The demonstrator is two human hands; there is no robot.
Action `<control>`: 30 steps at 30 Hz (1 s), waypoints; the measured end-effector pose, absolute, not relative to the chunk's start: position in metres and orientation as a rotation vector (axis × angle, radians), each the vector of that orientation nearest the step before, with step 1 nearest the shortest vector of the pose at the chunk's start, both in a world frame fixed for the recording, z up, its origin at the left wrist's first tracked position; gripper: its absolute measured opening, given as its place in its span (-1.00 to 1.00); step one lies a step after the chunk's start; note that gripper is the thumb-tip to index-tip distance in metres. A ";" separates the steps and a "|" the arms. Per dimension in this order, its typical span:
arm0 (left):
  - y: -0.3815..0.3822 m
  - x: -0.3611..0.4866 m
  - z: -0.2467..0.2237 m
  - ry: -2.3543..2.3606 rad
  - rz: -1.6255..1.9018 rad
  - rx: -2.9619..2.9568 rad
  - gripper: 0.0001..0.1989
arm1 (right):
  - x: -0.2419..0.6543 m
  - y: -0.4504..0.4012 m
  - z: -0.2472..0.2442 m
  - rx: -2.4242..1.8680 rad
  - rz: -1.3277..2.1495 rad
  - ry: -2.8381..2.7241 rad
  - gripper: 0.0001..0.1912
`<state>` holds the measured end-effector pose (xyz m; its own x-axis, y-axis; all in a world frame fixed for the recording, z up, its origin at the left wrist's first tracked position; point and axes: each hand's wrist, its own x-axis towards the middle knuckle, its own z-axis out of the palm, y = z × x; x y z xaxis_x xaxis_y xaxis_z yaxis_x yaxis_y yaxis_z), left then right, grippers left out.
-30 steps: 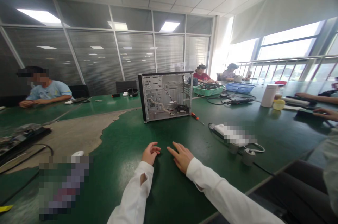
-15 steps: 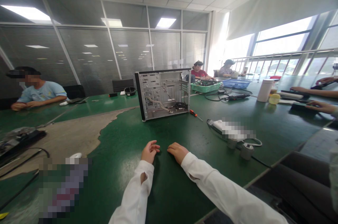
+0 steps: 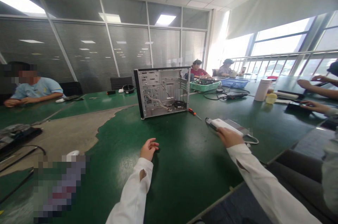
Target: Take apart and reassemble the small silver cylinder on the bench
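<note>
Our right hand (image 3: 230,137) lies over the near side of a white box (image 3: 225,124) on the right part of the desk (image 3: 179,167), its fingers bent down at the box's edge; the hand hides the contact, so we cannot tell whether they are clenched on it or only touching. Our left hand (image 3: 148,149) is well apart from it, fingers loosely curled and released, with nothing between them, in front of the open computer case (image 3: 163,94). What could go wrong, we judge, starts with the white cable (image 3: 255,140) looped at the box's near end: a finger or cuff snagging it would jerk the box askew. A hold by one edge alone might also let the box tip and slip, since the left hand is too far off to steady it. Swung toward the case, the box could sweep the screwdriver (image 3: 194,114) along the desk, because that lies between the two. As for direction, the box lies flat, its long axis slanting across the desk from far left to near right; the end with the dark cord (image 3: 208,122) points toward the screwdriver and the case, and the cable end points toward the desk's right-hand edge.
</note>
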<state>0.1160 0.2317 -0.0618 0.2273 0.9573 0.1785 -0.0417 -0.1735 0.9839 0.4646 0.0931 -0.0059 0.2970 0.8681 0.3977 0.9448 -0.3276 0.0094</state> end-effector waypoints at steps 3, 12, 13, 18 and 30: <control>0.231 0.116 -0.062 0.932 1.177 1.425 -0.62 | 0.500 0.085 0.001 -2.495 -0.444 -1.524 -0.74; 0.227 0.116 -0.057 0.949 1.181 1.421 -0.64 | 0.507 0.078 0.006 -2.495 -0.405 -1.477 -0.77; 0.227 0.116 -0.057 0.951 1.179 1.420 -0.64 | 0.505 0.077 0.007 -2.511 -0.409 -1.464 -0.77; 0.226 0.115 -0.056 0.959 1.176 1.416 -0.65 | 0.501 0.076 0.012 -2.610 -0.350 -1.440 -0.78; 0.228 0.115 -0.057 0.958 1.173 1.427 -0.64 | 0.507 0.068 -0.004 -2.475 -0.492 -1.514 -0.73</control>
